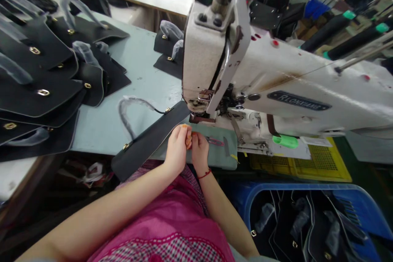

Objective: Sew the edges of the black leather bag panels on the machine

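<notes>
A black leather bag panel (150,139) with gold rivets and a plastic-wrapped handle (129,108) lies slanted on the pale green table (135,69), one end under the head of a white sewing machine (245,69). My left hand (176,147) and my right hand (199,149) sit close together at the panel's near edge, just in front of the presser foot (201,118). Both hands have their fingers curled and pressed together. A small orange thing (188,139) shows between the fingertips; I cannot make out what it is. A red cord circles my right wrist.
Several finished black panels (43,73) with gold clasps are stacked at the left. More lie behind the machine (168,53). A blue crate (307,221) of black pieces stands on the floor at the right, beside a yellow tray (322,163). A green tool (285,141) rests on the machine bed.
</notes>
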A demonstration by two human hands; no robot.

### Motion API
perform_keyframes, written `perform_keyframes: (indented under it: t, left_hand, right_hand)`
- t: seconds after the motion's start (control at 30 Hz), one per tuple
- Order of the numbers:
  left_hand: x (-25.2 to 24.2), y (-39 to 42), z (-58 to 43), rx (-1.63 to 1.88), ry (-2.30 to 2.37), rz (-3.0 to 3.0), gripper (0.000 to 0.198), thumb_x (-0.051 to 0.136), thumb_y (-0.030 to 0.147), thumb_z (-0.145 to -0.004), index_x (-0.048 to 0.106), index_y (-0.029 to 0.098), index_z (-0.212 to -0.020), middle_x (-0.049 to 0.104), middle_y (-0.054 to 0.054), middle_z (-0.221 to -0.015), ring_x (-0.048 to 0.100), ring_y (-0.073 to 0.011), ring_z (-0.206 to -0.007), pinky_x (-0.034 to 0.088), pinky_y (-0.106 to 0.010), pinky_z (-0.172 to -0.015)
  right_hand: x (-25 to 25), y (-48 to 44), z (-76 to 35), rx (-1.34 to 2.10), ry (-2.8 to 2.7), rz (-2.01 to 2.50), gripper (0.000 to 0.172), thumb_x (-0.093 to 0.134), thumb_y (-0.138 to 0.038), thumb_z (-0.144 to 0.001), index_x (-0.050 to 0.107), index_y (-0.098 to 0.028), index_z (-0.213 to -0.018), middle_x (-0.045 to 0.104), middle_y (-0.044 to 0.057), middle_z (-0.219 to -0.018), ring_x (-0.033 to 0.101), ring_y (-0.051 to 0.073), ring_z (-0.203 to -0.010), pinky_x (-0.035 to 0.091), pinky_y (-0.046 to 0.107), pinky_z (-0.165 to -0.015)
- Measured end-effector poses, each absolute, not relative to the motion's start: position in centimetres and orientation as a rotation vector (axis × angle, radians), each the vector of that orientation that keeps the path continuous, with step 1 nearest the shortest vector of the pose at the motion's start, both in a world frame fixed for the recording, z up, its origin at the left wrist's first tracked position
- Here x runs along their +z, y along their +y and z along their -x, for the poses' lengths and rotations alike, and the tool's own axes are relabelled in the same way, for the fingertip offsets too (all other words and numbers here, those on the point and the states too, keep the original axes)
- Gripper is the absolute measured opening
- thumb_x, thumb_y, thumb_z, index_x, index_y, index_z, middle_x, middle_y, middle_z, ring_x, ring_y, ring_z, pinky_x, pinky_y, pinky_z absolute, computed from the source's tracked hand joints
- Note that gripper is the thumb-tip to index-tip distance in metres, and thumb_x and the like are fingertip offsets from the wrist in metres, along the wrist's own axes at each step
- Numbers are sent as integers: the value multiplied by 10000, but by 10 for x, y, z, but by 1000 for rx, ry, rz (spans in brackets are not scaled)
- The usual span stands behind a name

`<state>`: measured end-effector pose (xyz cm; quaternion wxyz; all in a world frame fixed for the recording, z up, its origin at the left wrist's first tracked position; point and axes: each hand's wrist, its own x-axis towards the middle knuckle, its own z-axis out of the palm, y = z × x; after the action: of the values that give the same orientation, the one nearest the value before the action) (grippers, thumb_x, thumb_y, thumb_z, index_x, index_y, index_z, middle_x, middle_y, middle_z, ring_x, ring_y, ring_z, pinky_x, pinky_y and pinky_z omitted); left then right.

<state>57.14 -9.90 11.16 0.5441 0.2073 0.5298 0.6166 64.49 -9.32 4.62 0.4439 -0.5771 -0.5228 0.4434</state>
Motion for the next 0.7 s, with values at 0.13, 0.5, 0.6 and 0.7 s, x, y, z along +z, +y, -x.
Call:
perform_keyframes:
  t: [0.13, 0.5, 0.6, 0.7]
  left_hand:
    - [145, -97, -521, 1469, 1229, -856, 125, 603, 334, -882, 616, 228, -947, 564, 19, -728, 510, -112, -589, 427, -223, -553]
    - [148, 61, -466, 472, 1010, -1588, 379, 795, 132, -609, 729, 76, -978, 757, -67, -965, 659, -248, -947, 473, -418, -983]
    - [149, 58, -471, 487, 1031, -1271, 336, 793, -15, -541, 733, 48, -866, 756, -78, -838, 686, -243, -855, 526, -392, -882]
    - [151, 55, -474, 542, 1072, -1039, 353, 771, -88, -501, 725, 73, -812, 758, -78, -829, 695, -263, -856, 553, -407, -811]
  right_hand:
    - [76, -74, -627, 1329, -1100, 1311, 442, 422, -537, -950, 649, -161, -895, 698, 58, -766, 644, 145, -607, 474, 224, -500]
    - [72, -44, -591, 1303, -1105, 1448, 450, 454, -567, -909, 498, -195, -661, 532, -15, -584, 580, 121, -468, 456, 199, -403]
    - [73, -45, -592, 1274, -1168, 1478, 431, 457, -520, -916, 453, -200, -627, 483, -26, -559, 567, 112, -465, 442, 188, -404]
    - [72, -43, -595, 1246, -1226, 1475, 439, 455, -497, -923, 435, -200, -600, 471, -23, -541, 554, 111, -480, 432, 188, -427]
